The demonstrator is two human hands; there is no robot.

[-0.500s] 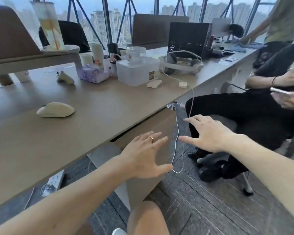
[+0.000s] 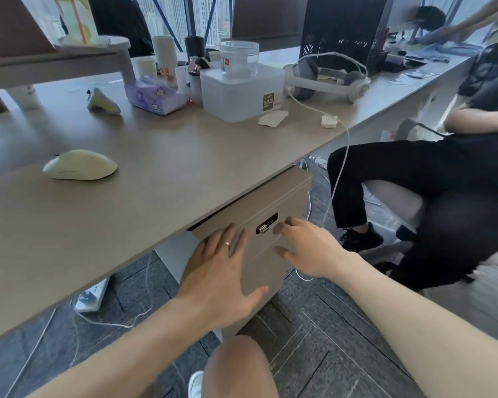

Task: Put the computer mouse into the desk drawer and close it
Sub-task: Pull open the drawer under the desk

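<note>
Both my hands are at the front of the beige drawer unit [image 2: 270, 202] under the grey-brown wooden table [image 2: 161, 179]. Left hand [image 2: 213, 271] lies flat and spread against the drawer face, fingers splayed, grip released, nothing in it. Right hand [image 2: 308, 248] also empty, fingers loosely curled, fingertips [image 2: 279, 228] just beside the small black lock plate [image 2: 266, 224] near the top of the front.

The cream-white computer mouse [image 2: 80, 164] sits on the table, well apart from both hands, to the left of the drawer. Nothing is touching it.

The drawer looks shut, or nearly so; only a dark gap shows under the table edge. I see no handle, only a groove across the front.

Risks as I judge them:
- No clear pull. If I press flat-palmed, I push the front in rather than draw it out. Fingers may slip off the smooth face.
- The lock plate suggests the drawer could be locked; then pulling would drag the whole unit.
- A thin white cable [image 2: 338, 173] hangs off the table edge just right of the unit. My right wrist could snag it and tug the white headset [image 2: 328, 79] on the table.
- A seated person's black-trousered leg [image 2: 354, 179] is near the unit's right side; not much room on that side.
</note>
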